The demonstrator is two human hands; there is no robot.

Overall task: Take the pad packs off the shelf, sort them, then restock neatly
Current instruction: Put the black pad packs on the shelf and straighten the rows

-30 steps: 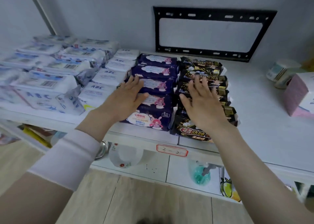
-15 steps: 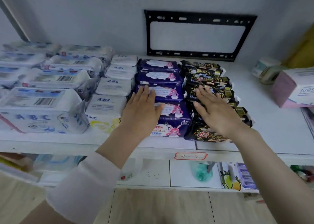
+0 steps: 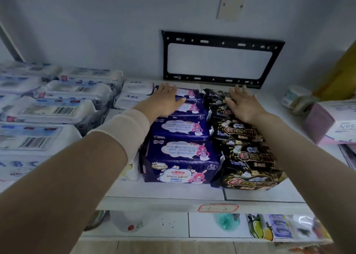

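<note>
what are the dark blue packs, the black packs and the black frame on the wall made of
The dark blue packs look like thin glossy plastic film: light glints on the wrap and it creases softly. The black packs seem to be plastic film too, shinier and more crinkled at the edges. The black frame is probably painted metal with a matte finish: flat rigid bars with punched slots and holes.

The single camera on my head faces forward and down, close over the white shelf [image 3: 260, 195]
</note>
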